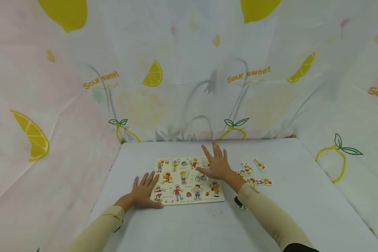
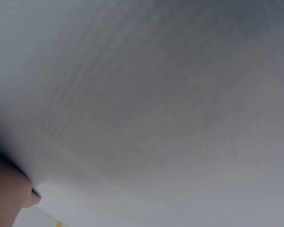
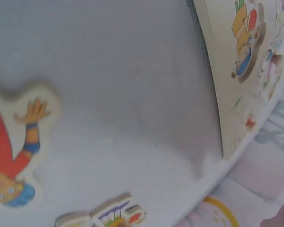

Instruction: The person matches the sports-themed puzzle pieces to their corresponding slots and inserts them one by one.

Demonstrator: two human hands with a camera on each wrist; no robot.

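On the white counter, near its middle, a puzzle board printed with cartoon children lies flat, most of its figure pieces seated in their slots. Over the board's far right part the right hand spreads with fingers straight and splayed, palm down, gripping nothing; whether it touches the board or hovers just above it I cannot tell. At the board's near left corner the left hand lies flat on the counter, fingers extended, its fingertips reaching the board's left edge and holding nothing. Just right of the board, beside the right wrist, several loose figure pieces lie scattered on the counter, close together. The right wrist view shows one such cut-out, a child in red with a blue cap, lying apart from the board's edge. Beyond the counter hangs a lemon-patterned curtain lettered "Sour sweet".
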